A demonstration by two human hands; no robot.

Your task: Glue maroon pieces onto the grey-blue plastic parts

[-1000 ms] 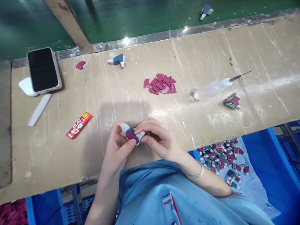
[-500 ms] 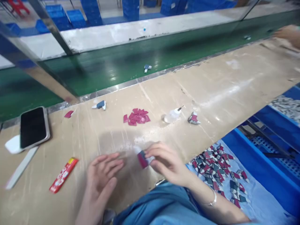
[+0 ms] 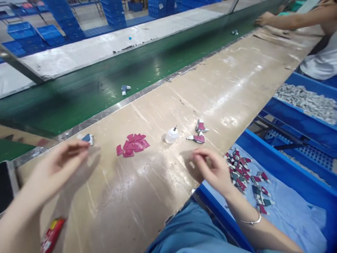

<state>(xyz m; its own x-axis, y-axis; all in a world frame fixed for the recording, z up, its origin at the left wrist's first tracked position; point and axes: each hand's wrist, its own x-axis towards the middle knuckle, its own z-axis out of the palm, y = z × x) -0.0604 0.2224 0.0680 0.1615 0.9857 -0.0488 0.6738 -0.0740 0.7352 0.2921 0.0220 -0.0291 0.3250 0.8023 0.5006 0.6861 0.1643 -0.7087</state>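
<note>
My left hand (image 3: 70,160) reaches over the left of the bench, thumb and fingers apart. Its fingertips are at a small white piece with a dark blue patch (image 3: 88,139); whether they touch it I cannot tell. Loosely curled, my right hand (image 3: 214,170) hovers by the bench's near edge with nothing visible in it. Just beyond it lie two small white pieces with crimson patches, one nearer (image 3: 199,138) and one farther (image 3: 201,125). A clear squeeze bottle (image 3: 171,135) with a needle tip stands left of them. Between the hands is a pile of crimson patches (image 3: 134,144).
A blue bin (image 3: 297,211) holding several patched pieces is at lower right, beside a bin of pale pieces (image 3: 308,100). A green belt (image 3: 105,82) runs behind the bench. A red wrapper (image 3: 52,235) and phone (image 3: 5,186) lie left. A co-worker's arm (image 3: 295,21) extends at far right.
The patched piece in my right hand has been let go beside the other one, right of the bottle. My left hand has moved left to the blue-patched piece. The view has shifted right.
</note>
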